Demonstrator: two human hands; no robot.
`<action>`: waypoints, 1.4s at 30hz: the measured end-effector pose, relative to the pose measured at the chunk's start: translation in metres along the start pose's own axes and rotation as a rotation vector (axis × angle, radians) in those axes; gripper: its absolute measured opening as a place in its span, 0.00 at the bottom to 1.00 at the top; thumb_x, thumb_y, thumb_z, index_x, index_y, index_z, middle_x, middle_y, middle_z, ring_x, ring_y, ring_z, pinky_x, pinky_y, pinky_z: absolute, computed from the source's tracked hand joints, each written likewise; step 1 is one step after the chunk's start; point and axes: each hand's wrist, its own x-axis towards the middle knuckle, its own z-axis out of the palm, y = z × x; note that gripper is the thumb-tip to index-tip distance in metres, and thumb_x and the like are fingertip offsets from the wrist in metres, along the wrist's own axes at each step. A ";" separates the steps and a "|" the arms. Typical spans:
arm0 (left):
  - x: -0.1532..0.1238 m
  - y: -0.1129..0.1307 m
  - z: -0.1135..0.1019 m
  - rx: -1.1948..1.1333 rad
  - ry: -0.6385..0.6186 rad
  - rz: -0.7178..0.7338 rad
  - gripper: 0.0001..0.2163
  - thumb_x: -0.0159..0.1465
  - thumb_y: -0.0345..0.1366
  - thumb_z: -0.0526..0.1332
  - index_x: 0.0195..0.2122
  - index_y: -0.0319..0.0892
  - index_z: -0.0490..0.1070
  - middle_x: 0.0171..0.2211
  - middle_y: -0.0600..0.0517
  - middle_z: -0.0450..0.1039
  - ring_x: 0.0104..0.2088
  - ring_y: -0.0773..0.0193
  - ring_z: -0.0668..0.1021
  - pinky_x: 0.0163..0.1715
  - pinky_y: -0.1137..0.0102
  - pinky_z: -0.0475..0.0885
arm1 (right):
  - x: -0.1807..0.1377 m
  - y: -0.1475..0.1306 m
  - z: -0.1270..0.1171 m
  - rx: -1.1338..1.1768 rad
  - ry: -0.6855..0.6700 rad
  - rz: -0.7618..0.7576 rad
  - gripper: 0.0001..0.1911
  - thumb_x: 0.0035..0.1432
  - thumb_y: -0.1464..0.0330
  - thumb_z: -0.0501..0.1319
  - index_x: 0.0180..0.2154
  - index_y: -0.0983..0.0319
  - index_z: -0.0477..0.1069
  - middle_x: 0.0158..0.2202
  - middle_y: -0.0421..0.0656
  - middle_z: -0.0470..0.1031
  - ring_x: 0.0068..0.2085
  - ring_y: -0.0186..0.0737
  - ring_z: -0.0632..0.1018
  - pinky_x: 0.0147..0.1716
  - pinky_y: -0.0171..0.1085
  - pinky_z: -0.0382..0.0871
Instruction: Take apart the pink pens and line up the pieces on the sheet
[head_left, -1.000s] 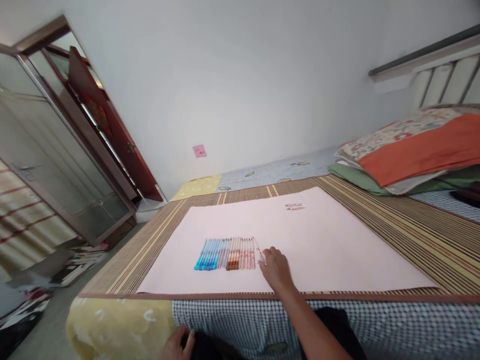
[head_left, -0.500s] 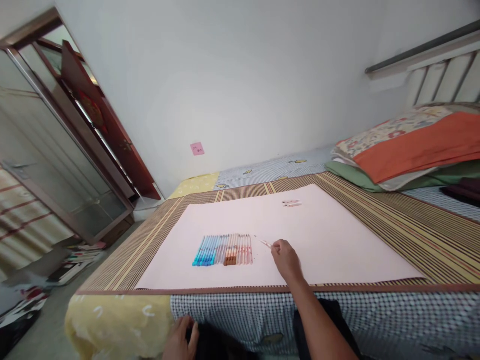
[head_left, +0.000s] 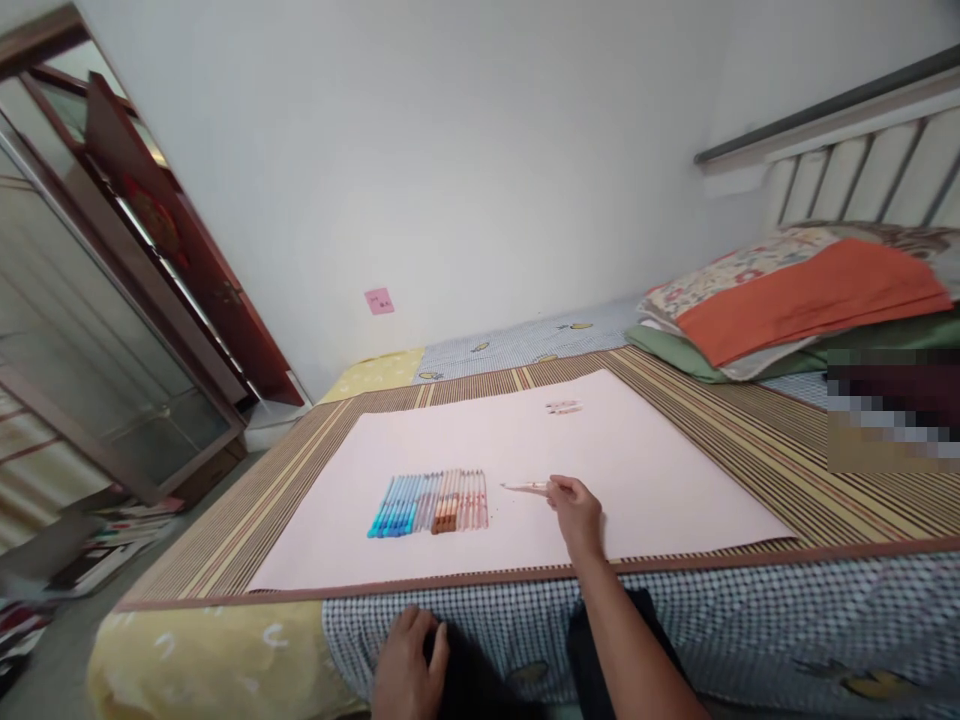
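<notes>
A slim, pale pen with reddish marks is pinched in the fingers of my right hand, its dark tip pointing left, low over a large pale pink sheet. Left of it lies a tight row of several pens, blue at one end, then greyish, brown-ended and pale with red marks. A few more pens lie apart near the sheet's far edge. My left hand rests at the near side of the bed, on or by my dark-clothed leg, fingers loosely bent with nothing visible in them.
The sheet lies on a striped mat over a bed with a checked cover. Folded bedding with an orange panel is piled at right. A pink note is on the wall. A wooden door stands at left.
The pen in my right hand has swung to lie nearly level. My left hand has come further into view, moving right. The whole view has shifted slightly.
</notes>
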 end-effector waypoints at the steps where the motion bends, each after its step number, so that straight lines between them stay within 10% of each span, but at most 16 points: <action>1: 0.002 0.007 0.003 -0.031 0.008 0.023 0.13 0.69 0.42 0.51 0.29 0.46 0.69 0.35 0.46 0.74 0.40 0.54 0.76 0.44 0.62 0.68 | 0.000 -0.001 -0.001 0.044 0.010 0.013 0.18 0.45 0.56 0.67 0.35 0.62 0.76 0.27 0.43 0.80 0.29 0.42 0.79 0.30 0.39 0.74; 11: 0.023 0.041 0.033 -0.450 0.006 0.009 0.17 0.68 0.50 0.52 0.27 0.47 0.68 0.27 0.50 0.72 0.32 0.56 0.76 0.36 0.64 0.68 | 0.002 -0.019 -0.016 0.343 -0.010 0.102 0.22 0.38 0.56 0.76 0.33 0.63 0.78 0.27 0.40 0.77 0.28 0.36 0.77 0.32 0.38 0.75; 20: 0.159 0.117 0.005 -1.276 0.069 -0.211 0.32 0.52 0.56 0.70 0.51 0.39 0.69 0.29 0.51 0.76 0.29 0.62 0.79 0.29 0.69 0.72 | 0.041 -0.074 0.023 0.468 -0.244 0.123 0.16 0.42 0.63 0.76 0.33 0.62 0.79 0.29 0.39 0.74 0.30 0.35 0.73 0.32 0.37 0.71; 24: 0.191 0.133 0.008 -1.562 0.033 -0.256 0.25 0.52 0.49 0.73 0.44 0.39 0.73 0.30 0.53 0.75 0.30 0.67 0.78 0.34 0.70 0.72 | 0.044 -0.069 0.035 0.491 -0.266 0.151 0.16 0.43 0.64 0.75 0.34 0.62 0.79 0.28 0.38 0.72 0.29 0.33 0.72 0.31 0.35 0.69; 32: 0.201 0.129 0.047 -1.470 0.121 -0.215 0.20 0.52 0.46 0.73 0.39 0.38 0.76 0.29 0.52 0.75 0.32 0.64 0.77 0.39 0.66 0.72 | 0.035 -0.045 0.051 0.456 -0.362 0.286 0.20 0.47 0.55 0.74 0.35 0.63 0.78 0.28 0.39 0.73 0.27 0.33 0.70 0.26 0.35 0.65; 42: 0.197 0.126 0.043 -1.203 0.152 -0.174 0.13 0.57 0.41 0.69 0.40 0.40 0.77 0.31 0.50 0.76 0.35 0.61 0.77 0.39 0.68 0.69 | 0.026 -0.033 0.061 0.378 -0.330 0.296 0.20 0.41 0.55 0.76 0.26 0.63 0.75 0.22 0.37 0.70 0.26 0.31 0.68 0.28 0.35 0.62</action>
